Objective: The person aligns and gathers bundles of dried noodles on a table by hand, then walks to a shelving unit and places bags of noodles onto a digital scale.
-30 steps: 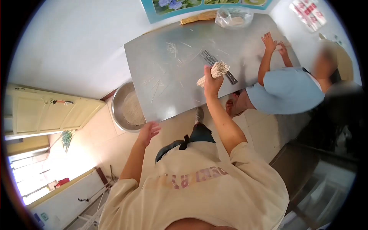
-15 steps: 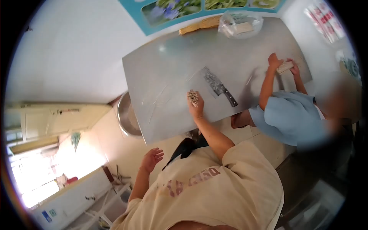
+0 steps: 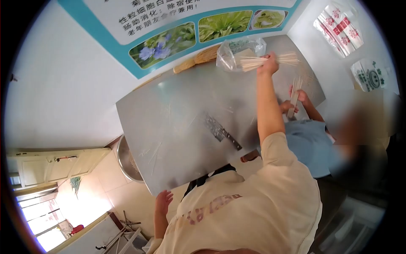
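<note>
My right hand (image 3: pixel 269 66) is closed round the middle of a bundle of thin, pale strands that look like dried noodles (image 3: pixel 252 64). Both ends of the bundle fan out beyond my fist, over the far right part of the metal table. Just left of it lies a clear plastic bag (image 3: pixel 228 55) with something pale inside. My left hand (image 3: pixel 163 202) hangs low by the table's near left edge, fingers loosely apart, holding nothing. A cleaver (image 3: pixel 222 132) with a black handle rests flat on the table between my two arms.
At the right, a co-worker in a blue shirt (image 3: pixel 308 144) holds another bundle of pale strands (image 3: pixel 294 97) in both hands. The steel table (image 3: pixel 169 127) has a yellowish bundle (image 3: pixel 196 59) along its back edge. A steel basin (image 3: pixel 127 158) stands beyond its left edge.
My right hand has reached far forward and right with its bundle, from beside the cleaver to near the plastic bag. The co-worker's bundle has turned upright. My view has shifted.
</note>
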A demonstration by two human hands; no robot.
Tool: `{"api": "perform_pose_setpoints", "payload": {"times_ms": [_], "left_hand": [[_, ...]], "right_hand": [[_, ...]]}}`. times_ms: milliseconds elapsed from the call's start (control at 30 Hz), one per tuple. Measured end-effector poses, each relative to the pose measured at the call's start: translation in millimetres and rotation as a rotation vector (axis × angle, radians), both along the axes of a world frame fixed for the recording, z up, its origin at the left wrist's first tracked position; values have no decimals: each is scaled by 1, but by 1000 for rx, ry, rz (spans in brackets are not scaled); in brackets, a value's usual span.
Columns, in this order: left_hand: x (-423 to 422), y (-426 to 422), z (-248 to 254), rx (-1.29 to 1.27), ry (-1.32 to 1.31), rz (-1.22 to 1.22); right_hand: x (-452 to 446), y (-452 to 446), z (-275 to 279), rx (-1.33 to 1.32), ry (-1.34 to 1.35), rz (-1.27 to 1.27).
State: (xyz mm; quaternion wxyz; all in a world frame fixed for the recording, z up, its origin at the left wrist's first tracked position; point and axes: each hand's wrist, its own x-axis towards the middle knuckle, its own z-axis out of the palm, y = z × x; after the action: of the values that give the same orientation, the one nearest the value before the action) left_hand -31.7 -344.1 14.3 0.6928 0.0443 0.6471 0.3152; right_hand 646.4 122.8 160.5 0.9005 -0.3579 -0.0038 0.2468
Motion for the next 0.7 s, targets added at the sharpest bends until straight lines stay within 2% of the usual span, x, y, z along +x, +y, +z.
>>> {"api": "perform_pose_setpoints", "payload": {"times_ms": [100, 133, 167, 233, 300, 367, 433, 500, 700], "left_hand": [[14, -24, 2, -70, 133, 48], [9, -38, -9, -126, 94, 73], [5, -52, -22, -183, 54, 99], [10, -71, -24, -275, 83, 54], [23, -71, -15, -366, 110, 11], [37, -73, 6, -242, 68, -133], [50, -65, 10, -330, -11, -51], [74, -45, 32, -361, 191, -171], [99, -24, 49, -352, 277, -212]], "right_hand": [[59, 54, 2, -68, -40, -59], [69, 68, -1, -95, -41, -46], [80, 85, -14, -99, -35, -45], [98, 118, -64, -196, -137, 149], [90, 142, -99, -203, 8, 216], [64, 153, -119, -241, 144, 223], [39, 161, -140, -324, 162, 186], [26, 170, -165, -396, 155, 148], [19, 188, -208, -381, 345, 199]]}}
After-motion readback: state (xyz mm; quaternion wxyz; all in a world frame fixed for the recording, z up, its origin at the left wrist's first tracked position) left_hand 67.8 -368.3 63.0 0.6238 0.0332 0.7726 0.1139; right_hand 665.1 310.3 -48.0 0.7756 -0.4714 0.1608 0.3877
